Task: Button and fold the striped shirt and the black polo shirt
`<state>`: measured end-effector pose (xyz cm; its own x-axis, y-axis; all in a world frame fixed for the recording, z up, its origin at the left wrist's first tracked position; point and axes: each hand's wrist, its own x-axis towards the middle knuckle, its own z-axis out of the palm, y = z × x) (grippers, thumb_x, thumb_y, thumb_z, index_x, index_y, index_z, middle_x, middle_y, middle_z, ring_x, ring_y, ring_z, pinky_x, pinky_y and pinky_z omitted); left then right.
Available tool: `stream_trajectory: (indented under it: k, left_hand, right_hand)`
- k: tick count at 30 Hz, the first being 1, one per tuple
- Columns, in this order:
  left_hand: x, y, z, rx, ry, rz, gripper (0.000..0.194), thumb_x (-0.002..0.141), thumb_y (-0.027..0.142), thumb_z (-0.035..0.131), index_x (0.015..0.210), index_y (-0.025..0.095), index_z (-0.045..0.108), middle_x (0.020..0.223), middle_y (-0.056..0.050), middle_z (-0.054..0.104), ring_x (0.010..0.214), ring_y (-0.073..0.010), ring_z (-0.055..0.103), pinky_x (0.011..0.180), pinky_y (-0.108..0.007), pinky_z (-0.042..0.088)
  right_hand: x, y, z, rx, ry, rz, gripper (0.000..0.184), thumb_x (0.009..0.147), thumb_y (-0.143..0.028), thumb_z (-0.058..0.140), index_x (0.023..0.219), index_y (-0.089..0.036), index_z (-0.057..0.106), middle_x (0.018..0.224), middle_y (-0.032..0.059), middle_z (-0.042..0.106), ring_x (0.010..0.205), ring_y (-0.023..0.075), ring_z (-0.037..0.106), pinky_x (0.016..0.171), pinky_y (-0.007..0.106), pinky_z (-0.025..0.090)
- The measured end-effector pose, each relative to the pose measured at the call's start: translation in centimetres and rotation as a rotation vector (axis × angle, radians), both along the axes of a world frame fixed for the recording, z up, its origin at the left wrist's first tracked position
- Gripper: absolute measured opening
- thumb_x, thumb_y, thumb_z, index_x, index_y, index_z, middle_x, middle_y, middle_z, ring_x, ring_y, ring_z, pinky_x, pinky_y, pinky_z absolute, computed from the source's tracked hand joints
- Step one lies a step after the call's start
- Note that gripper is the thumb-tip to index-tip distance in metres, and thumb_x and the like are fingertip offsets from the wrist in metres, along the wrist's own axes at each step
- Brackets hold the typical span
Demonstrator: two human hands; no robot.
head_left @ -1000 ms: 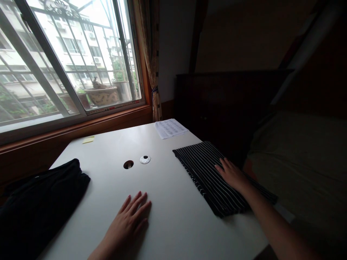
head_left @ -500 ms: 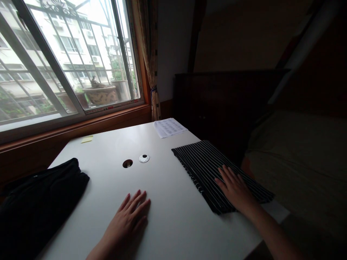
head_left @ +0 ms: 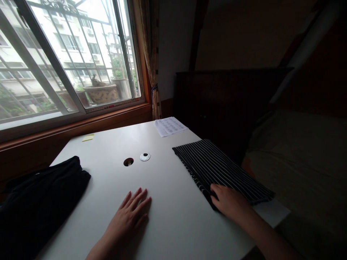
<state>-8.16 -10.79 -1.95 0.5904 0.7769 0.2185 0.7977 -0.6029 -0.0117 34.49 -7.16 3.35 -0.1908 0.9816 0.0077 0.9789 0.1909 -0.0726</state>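
Observation:
A black folded garment with thin white stripes (head_left: 214, 160) lies flat along the right side of the white table (head_left: 173, 220). My right hand (head_left: 230, 201) is at its near left edge, with thumb and fingers curled in and closed on the fabric; the fingertips are partly hidden. My left hand (head_left: 131, 215) rests palm down on the bare tabletop, fingers stretched out and slightly apart, holding nothing. Left of it, a dark garment (head_left: 46, 198) lies in a loose heap over the table's left edge.
A round cable hole (head_left: 128, 161) and its white ring cover (head_left: 145, 157) are mid-table. Printed sheets (head_left: 170, 126) lie at the far edge, and a yellow sticky note (head_left: 88, 137) at the far left corner. A window (head_left: 81, 54) stands behind; a dark cabinet (head_left: 217, 101) is beyond the right side.
My right hand has gone from lying spread on the striped garment to curling closed at its near left edge, moving slightly toward me. My left hand stays in place.

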Motion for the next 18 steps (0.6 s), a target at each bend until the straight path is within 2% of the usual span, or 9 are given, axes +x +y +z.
stream_trajectory:
  k: [3, 9, 11, 14, 18]
  left_hand:
    - [0.0, 0.0, -0.1, 0.001, -0.028, -0.007, 0.058, 0.104, 0.044, 0.045, 0.158, 0.036, 0.025, 0.163, 0.000, 0.034, 0.149, -0.0240, 0.032, 0.124, -0.048, 0.027]
    - [-0.1, 0.1, -0.2, -0.006, -0.006, -0.005, 0.059, 0.104, 0.044, 0.045, 0.158, 0.037, 0.024, 0.163, 0.001, 0.033, 0.149, -0.0243, 0.033, 0.123, -0.049, 0.029]
    - [-0.1, 0.1, -0.2, -0.013, 0.013, 0.001, 0.059, 0.104, 0.044, 0.044, 0.159, 0.037, 0.022, 0.163, 0.001, 0.032, 0.149, -0.0249, 0.033, 0.122, -0.051, 0.031]
    - [-0.1, 0.1, -0.2, -0.014, 0.025, 0.004, 0.060, 0.104, 0.045, 0.044, 0.159, 0.037, 0.022, 0.164, 0.001, 0.031, 0.149, -0.0257, 0.032, 0.121, -0.052, 0.033]
    - [0.0, 0.1, -0.1, 0.000, 0.013, 0.000, 0.059, 0.104, 0.045, 0.044, 0.158, 0.037, 0.023, 0.163, 0.001, 0.032, 0.149, -0.0249, 0.033, 0.122, -0.050, 0.032]
  right_hand:
    - [-0.1, -0.2, 0.8, -0.015, 0.021, -0.003, 0.012, 0.088, -0.018, 0.051, 0.087, -0.024, 0.062, 0.090, 0.0061, 0.073, 0.083, 0.0263, 0.071, 0.065, 0.033, 0.043]
    - [-1.8, -0.9, 4.4, -0.035, -0.043, -0.034, 0.014, 0.089, -0.015, 0.049, 0.091, -0.021, 0.062, 0.094, 0.0064, 0.074, 0.083, 0.0250, 0.072, 0.064, 0.032, 0.040]
    - [-2.5, -1.2, 5.0, -0.062, -0.057, -0.022, 0.017, 0.088, -0.011, 0.048, 0.092, -0.020, 0.062, 0.095, 0.0069, 0.074, 0.085, 0.0247, 0.072, 0.066, 0.031, 0.040]
    - [-3.4, -1.6, 4.7, -0.147, -0.077, 0.012, 0.024, 0.085, -0.003, 0.045, 0.092, -0.018, 0.063, 0.096, 0.0094, 0.074, 0.089, 0.0250, 0.072, 0.068, 0.031, 0.041]
    - [-3.4, -1.5, 3.0, -0.209, -0.103, 0.036, 0.029, 0.082, 0.001, 0.044, 0.095, -0.016, 0.063, 0.098, 0.0113, 0.074, 0.092, 0.0261, 0.072, 0.069, 0.031, 0.041]
